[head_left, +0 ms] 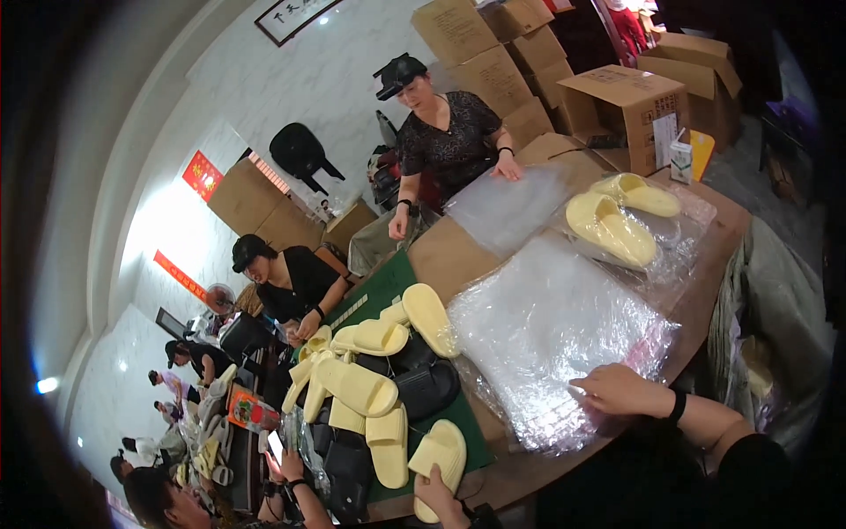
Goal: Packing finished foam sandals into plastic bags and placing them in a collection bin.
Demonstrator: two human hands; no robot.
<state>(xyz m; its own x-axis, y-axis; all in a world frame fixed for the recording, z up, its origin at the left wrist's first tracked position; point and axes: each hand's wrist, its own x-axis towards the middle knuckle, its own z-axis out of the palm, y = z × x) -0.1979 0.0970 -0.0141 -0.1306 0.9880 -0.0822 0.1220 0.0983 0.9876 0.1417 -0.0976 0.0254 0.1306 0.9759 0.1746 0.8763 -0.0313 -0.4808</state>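
Near the front edge of the table, my left hand [435,494] grips a yellow slipper [443,454] by its side. My right hand [619,391] rests on a wide stack of clear plastic bags [538,326], index finger stretched out over the top bag and the other fingers partly bent. To the left of the bags lies a heap of yellow slippers [357,385] mixed with black slippers [426,388]. Beyond the bags, a pair of yellow slippers [612,231] sits on clear plastic wrapping.
Across the table a person [449,137] has a hand on a flat plastic sheet [511,204]. Another person [295,282] sits farther left; a phone [277,447] is in someone's hands at lower left. Cardboard boxes [626,110] and a small carton [680,162] stand at the far right.
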